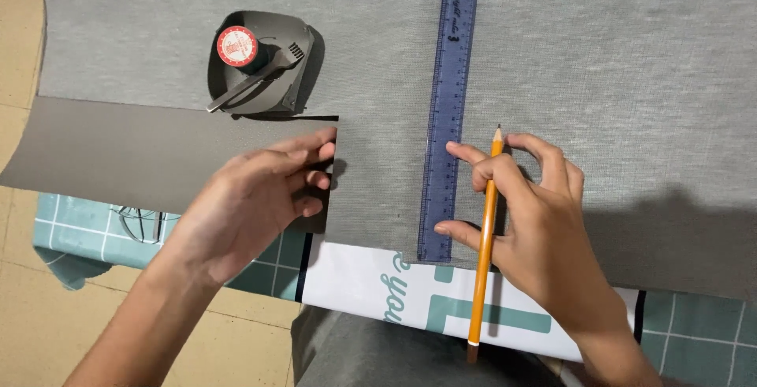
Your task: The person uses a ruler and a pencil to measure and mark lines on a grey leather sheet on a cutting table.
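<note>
2 hands rest on grey fabric point(599, 95) spread over the table point(694, 332). The left hand point(252, 198) lies flat, fingers together, on a darker strip point(118, 150). The right hand point(528, 213) pinches an orange pencil point(485, 253), fingertips steadying the blue ruler point(448, 111).

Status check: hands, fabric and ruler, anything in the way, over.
Left hand flat on the darker grey strip. Right hand holds orange pencil, fingertips on blue ruler over grey fabric. Grey tape measure sits apart, upper left.
</note>
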